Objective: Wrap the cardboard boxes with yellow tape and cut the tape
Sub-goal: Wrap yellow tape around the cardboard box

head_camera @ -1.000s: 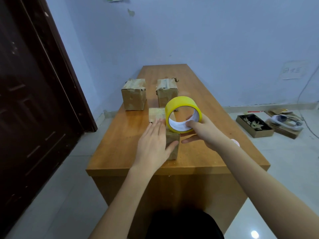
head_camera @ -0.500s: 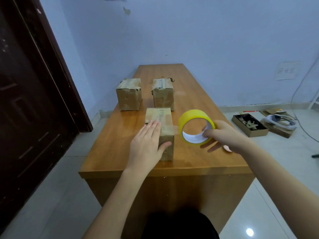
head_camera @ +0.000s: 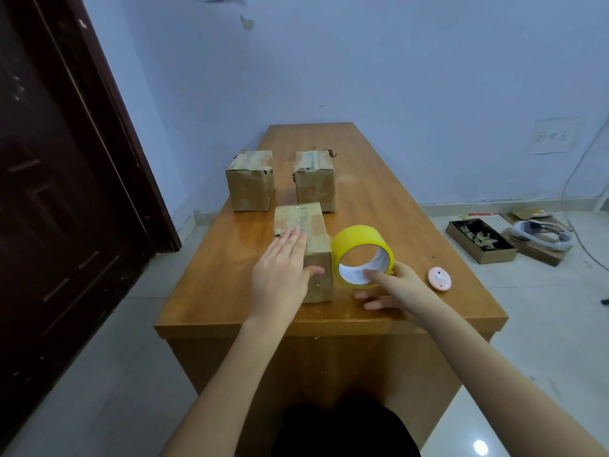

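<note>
A small cardboard box (head_camera: pixel 308 225) lies lengthwise near the front of the wooden table (head_camera: pixel 379 206). My left hand (head_camera: pixel 280 275) rests flat on its near top, fingers straight, thumb down the front face. Right beside the box stands a yellow tape roll (head_camera: pixel 359 242), low over the table. My right hand (head_camera: pixel 395 288) holds it, with a finger hooked inside the core and the thumb behind the rim. Two more cardboard boxes stand farther back, one to the left (head_camera: pixel 250 183) and one to the right (head_camera: pixel 314 179).
A small pink round object (head_camera: pixel 439 278) lies on the table right of my right hand. A dark door (head_camera: pixel 49 192) is on the left. On the floor at the right are an open box of scraps (head_camera: pixel 479 240) and a white object (head_camera: pixel 540 235).
My right hand has carried the tape roll from above the box down to its right side, close to the table. The left hand has stayed on the box.
</note>
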`<state>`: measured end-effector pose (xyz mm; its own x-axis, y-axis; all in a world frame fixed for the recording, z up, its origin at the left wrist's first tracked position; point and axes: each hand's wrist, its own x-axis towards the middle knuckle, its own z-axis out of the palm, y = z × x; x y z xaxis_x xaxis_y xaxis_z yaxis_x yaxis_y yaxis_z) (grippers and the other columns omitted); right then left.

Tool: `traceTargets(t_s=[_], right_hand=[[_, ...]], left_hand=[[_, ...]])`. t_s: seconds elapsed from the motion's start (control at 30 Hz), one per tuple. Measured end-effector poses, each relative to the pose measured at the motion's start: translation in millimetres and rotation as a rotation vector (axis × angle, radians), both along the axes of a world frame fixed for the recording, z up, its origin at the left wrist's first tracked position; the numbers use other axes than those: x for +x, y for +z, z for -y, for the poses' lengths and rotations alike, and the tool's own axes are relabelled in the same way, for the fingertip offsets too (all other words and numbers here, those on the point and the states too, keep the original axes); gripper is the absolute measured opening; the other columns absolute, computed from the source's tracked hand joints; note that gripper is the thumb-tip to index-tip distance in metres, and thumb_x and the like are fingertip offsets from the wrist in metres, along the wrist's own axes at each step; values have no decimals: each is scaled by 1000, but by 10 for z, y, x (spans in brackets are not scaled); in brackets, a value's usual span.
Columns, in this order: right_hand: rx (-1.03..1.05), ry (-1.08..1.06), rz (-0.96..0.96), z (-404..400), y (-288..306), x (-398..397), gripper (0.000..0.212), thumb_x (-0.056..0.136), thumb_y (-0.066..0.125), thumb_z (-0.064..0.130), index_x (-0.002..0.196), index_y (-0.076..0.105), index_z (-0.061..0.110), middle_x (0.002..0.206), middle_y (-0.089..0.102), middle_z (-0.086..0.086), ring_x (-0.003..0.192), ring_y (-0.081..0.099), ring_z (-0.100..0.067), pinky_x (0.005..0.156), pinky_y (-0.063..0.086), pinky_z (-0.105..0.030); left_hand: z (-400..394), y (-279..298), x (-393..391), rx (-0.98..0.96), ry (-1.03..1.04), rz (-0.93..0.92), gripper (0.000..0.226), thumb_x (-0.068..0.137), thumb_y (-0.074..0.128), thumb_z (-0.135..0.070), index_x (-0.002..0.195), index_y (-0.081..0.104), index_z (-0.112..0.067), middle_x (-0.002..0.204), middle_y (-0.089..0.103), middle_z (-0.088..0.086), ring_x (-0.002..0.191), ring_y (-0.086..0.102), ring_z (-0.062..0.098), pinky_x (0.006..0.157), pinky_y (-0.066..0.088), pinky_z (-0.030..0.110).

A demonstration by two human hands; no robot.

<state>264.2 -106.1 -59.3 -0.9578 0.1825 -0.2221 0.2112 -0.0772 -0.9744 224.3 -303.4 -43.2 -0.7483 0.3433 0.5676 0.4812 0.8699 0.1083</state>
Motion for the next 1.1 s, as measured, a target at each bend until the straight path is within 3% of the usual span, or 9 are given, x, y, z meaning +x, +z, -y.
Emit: traceTargets(t_s=[0.2, 0.3, 0.4, 0.5, 0.57, 0.63, 0.77, 0.9, 1.1], right_hand=[[-165, -23, -91, 245, -70, -85, 41, 89, 66, 27, 124, 56, 8, 116, 68, -9, 98, 69, -25, 78, 59, -37], [-259, 24, -88, 379, -12, -125, 34, 91, 63, 31, 118, 61, 10, 108, 70, -13, 94, 70, -27, 75, 59, -39], [-229, 52, -92, 425, 49, -155, 27, 95, 57, 28, 117, 60, 11, 106, 68, -16, 89, 68, -28, 71, 59, -39], [-116, 106, -118, 409, 127, -158, 28, 99, 51, 25, 120, 56, 9, 102, 66, -13, 81, 67, -25, 70, 59, -40], [-34, 137, -126, 397, 171, -153, 28, 99, 50, 26, 120, 56, 8, 98, 64, -11, 76, 66, -22, 71, 59, -42], [3, 139, -121, 386, 197, -150, 29, 99, 50, 26, 120, 56, 7, 100, 64, -13, 77, 65, -23, 70, 59, -42], [-39, 128, -96, 362, 180, -137, 30, 99, 50, 25, 123, 53, 7, 106, 61, -17, 77, 64, -25, 72, 60, -44], [-76, 120, -92, 347, 158, -122, 31, 99, 51, 24, 125, 52, 6, 120, 60, -26, 87, 65, -33, 67, 59, -41], [68, 104, -90, 341, 297, -116, 24, 99, 49, 24, 115, 57, 7, 109, 63, -24, 81, 64, -30, 65, 60, -42]], left_hand=[[47, 28, 31, 153, 4, 7, 57, 74, 71, -42, 116, 66, -5, 118, 66, 9, 110, 63, 24, 83, 52, 36], [91, 50, 97, 187, 21, 14, 60, 80, 58, -49, 122, 63, -7, 124, 63, 8, 114, 61, 23, 82, 53, 36], [124, 145, 123, 137, 34, 67, 72, 88, 49, -56, 146, 33, -17, 146, 43, 2, 128, 48, 19, 92, 48, 32], [81, 212, 156, 46, 61, 90, 88, 89, 39, -63, 152, -6, -20, 159, 13, 9, 140, 30, 28, 100, 42, 33], [8, 180, 192, -5, 75, 51, 90, 90, 37, -62, 151, -2, -9, 158, 10, 14, 145, 11, 30, 114, 21, 35], [-24, 148, 191, 37, 44, 53, 83, 91, 41, -57, 151, 11, -7, 158, 13, 10, 146, 9, 23, 114, 10, 30], [-41, 120, 134, 136, -19, 95, 81, 90, 52, -50, 151, 15, -13, 158, 14, 1, 145, 14, 14, 111, 9, 23], [-76, 73, 199, 182, -16, 36, 77, 83, 65, -43, 145, 35, -9, 150, 36, 5, 138, 33, 21, 107, 23, 30], [-27, 225, 115, 176, -74, 119, 80, 85, 59, -52, 150, 21, -26, 154, 29, -8, 139, 32, 14, 104, 38, 32]])
